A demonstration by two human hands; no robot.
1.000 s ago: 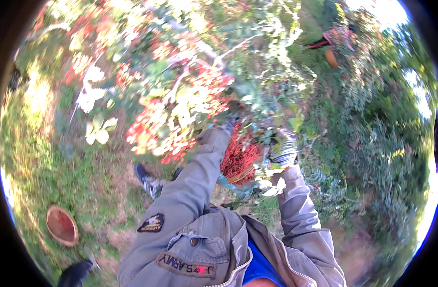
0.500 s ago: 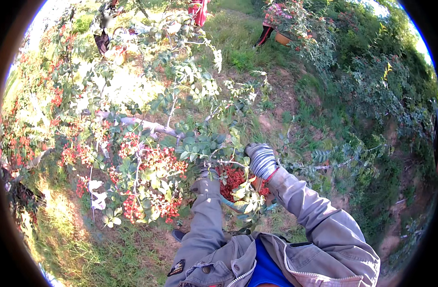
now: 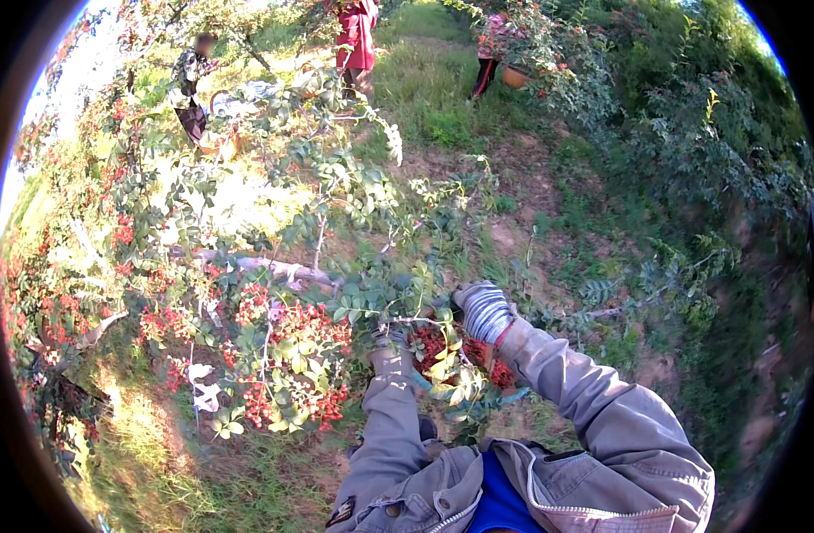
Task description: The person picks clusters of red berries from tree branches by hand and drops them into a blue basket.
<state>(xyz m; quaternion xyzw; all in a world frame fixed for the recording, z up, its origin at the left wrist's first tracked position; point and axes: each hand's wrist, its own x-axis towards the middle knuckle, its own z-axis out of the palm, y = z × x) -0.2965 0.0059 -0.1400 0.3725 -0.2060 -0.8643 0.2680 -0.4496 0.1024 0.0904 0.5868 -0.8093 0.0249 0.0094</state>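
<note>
The gloved right hand (image 3: 483,309) curls around a leafy twig above the red berry cluster (image 3: 435,345); the left hand (image 3: 387,339) is buried in foliage, its fingers impossible to read. A thorny branch (image 3: 274,265) could snag a sleeve, or a hard pull could scatter berries into the grass (image 3: 149,444).

Outdoor orchard: red-berried shrubs (image 3: 283,338), grass (image 3: 425,98), pickers with baskets (image 3: 514,75).

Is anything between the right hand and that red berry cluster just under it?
Leaves are. The gloved right hand sits at the cluster's upper edge, and green leaflets lie across the red berry cluster. The left hand is mostly hidden in foliage beside it.
</note>
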